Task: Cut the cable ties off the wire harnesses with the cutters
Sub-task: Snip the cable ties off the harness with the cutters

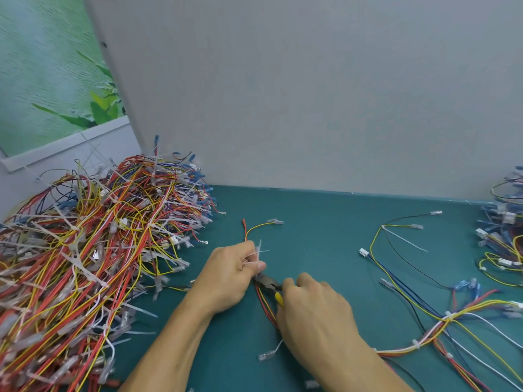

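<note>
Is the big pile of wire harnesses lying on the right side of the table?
No, the big pile of wire harnesses lies on the left side of the green table, beside the left hand.

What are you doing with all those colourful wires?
A person is snipping plastic ties off bundles of wires. The left hand pinches a white cable tie on a small red and yellow harness, and the right hand holds yellow-handled cutters with the tip right at that tie. A huge pile of harnesses sits on the left of the green table, and a few more lie spread out on the right.
</note>
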Motion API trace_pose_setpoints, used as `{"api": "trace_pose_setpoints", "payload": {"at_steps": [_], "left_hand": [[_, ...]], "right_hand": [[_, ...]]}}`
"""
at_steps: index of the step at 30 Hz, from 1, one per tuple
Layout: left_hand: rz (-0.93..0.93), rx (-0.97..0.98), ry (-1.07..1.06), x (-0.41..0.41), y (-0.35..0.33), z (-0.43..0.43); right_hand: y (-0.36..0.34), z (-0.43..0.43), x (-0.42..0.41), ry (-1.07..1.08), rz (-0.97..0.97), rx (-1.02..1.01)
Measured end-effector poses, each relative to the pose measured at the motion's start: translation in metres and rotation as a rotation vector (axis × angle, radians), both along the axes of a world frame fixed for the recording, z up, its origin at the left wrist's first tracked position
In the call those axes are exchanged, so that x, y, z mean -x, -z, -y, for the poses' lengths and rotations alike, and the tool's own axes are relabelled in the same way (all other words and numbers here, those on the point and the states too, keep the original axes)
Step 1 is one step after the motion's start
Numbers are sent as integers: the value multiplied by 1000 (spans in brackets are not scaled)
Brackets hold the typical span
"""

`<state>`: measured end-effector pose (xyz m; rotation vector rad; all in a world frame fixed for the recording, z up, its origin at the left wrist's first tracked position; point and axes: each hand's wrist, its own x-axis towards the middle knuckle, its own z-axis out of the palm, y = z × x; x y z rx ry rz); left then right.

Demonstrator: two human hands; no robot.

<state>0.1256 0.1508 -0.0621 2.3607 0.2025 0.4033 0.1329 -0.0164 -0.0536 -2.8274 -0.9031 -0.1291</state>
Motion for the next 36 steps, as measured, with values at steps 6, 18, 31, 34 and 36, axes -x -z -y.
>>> {"api": "trace_pose_setpoints", "payload": {"at_steps": [6,18,31,34,36], "left_hand": [[32,123,-78,-1,3,-1],[0,173,-59,-5,3,-3],[-11,183,-103,-7,1,0],[-21,273,-116,-8,0,0],[-10,344,-144,-8,-1,0]], "right_hand": [[-11,-3,3,-8,50,14],[-9,-6,14,52,126,-7],[-11,-5,2,-68,-4,84],[-10,-5,3,-70,-6,72],[-11,-3,2,-62,-19,71]]}}
